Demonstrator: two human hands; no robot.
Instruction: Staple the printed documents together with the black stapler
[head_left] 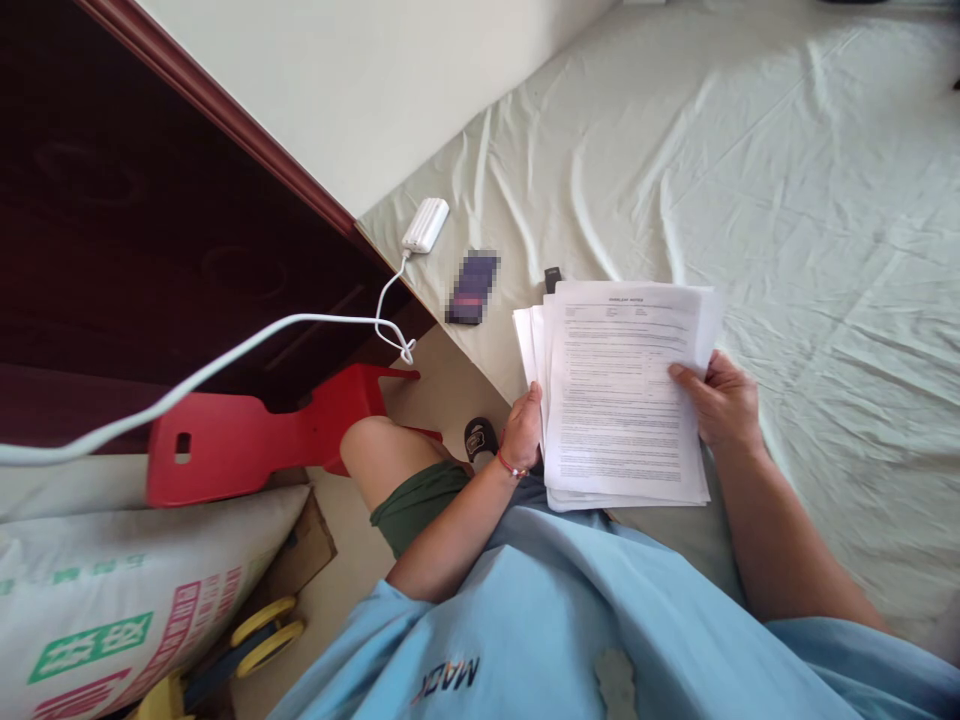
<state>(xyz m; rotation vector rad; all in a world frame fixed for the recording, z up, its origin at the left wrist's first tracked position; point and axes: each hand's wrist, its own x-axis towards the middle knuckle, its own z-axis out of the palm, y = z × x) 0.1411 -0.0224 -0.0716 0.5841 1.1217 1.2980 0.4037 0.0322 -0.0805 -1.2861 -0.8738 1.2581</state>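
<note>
A stack of printed white paper sheets (619,390) is held upright in front of me, over the near edge of a bed. My left hand (523,428), with a red band at the wrist, grips the stack's left edge. My right hand (720,400) grips the right edge, thumb on the top page. The sheets are slightly fanned at the top left. Both forearms reach out from a light blue shirt.
The bed's pale wrinkled sheet (787,180) carries a white power bank (426,224) with a white cable (225,362), a dark phone (472,287) and a small black object (553,277). A red plastic stool (247,435), a dark wooden cabinet (135,220) and a printed sack (112,600) stand left.
</note>
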